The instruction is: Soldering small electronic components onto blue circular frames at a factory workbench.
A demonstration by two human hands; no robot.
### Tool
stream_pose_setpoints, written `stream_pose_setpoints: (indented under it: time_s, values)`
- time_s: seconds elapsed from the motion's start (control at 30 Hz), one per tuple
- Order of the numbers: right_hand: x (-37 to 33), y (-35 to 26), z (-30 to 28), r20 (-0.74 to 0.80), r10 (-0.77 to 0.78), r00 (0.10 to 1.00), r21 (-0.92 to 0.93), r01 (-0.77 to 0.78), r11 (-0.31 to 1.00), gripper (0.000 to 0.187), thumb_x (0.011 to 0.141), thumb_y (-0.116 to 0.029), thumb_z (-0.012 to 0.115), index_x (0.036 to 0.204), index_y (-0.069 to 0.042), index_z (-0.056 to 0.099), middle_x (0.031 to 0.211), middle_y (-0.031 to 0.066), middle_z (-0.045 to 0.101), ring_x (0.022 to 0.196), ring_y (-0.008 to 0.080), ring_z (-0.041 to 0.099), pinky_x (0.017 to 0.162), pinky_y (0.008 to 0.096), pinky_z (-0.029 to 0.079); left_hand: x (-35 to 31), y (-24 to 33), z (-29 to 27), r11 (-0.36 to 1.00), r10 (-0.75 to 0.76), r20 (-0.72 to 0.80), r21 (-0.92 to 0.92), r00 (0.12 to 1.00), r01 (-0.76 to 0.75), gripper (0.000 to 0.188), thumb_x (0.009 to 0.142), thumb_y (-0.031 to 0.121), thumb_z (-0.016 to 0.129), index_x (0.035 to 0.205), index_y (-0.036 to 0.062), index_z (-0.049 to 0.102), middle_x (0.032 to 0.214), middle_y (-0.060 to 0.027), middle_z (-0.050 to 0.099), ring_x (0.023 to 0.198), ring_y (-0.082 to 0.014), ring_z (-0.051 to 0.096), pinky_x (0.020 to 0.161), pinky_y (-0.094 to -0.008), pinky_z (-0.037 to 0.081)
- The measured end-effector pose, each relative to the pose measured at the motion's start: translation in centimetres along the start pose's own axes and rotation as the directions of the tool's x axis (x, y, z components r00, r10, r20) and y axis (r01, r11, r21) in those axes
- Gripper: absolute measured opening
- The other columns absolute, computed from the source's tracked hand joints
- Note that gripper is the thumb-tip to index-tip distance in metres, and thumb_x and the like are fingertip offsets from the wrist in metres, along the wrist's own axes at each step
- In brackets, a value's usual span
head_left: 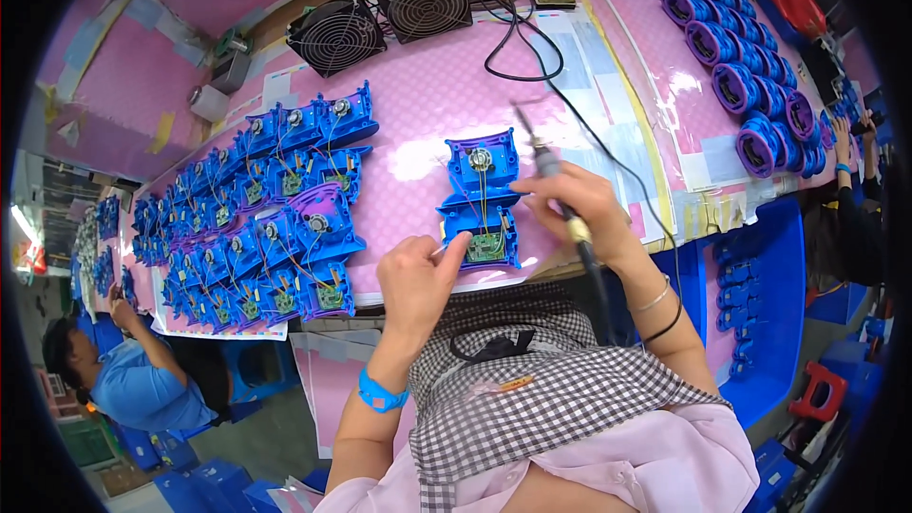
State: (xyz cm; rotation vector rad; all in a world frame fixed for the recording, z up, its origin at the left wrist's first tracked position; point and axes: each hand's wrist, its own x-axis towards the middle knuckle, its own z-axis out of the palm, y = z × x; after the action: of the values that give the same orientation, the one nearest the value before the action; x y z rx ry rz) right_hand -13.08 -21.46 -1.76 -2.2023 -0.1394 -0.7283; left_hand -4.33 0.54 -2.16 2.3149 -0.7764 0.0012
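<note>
Gripping a soldering iron (548, 163) in the right hand (584, 207), curling the left hand (416, 280) without clearly showing any hold, facing an open blue housing (465, 198) right of the clustered units (256, 237), and risking scorched wires (483, 207) through dipping the iron's tip (519, 114) carelessly.

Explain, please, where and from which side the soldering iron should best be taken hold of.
Probably best by its grey handle, from the right side, about where the right hand holds it. It slants, with the thin metal tip pointing forward and to the left, so coming from the right keeps the grip behind that tip, which may be hot.
</note>
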Motion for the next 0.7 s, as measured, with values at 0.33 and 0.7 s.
stream_pose_setpoints:
  time_s: [0.33,0.7]
  values:
    - [-2.0,-0.8,-1.6,-0.39,0.521,0.759,0.707,-0.115,0.698,0.061,0.096,-0.06,0.036,0.12,-0.004,0.046,0.083,0.0057,0.05,0.069,0.0122,0.045,0.064,0.026,0.037,6.3,3.3,0.8,0.986,0.167,-0.046,-0.002,0.985,-0.168,0.02,0.076,0.018,0.075,0.075,-0.0005,0.066,0.073,-0.0143,0.064,0.068,-0.0235,0.062,0.06,-0.0339,0.045]
    - [-3.1,-2.8,-0.8,-0.357,0.411,0.839,0.333,-0.297,0.895,0.014,0.08,0.002,0.063,0.094,0.003,0.066,0.082,0.007,0.063,0.069,0.0095,0.057,0.063,0.0225,0.045,5.6,0.1,-2.1,0.739,-0.212,0.19,-0.611,0.959,0.285,0.016,0.087,0.016,0.065,0.095,0.0028,0.061,0.069,0.0086,0.045,0.06,-0.0026,0.034,0.052,-0.0203,0.028]
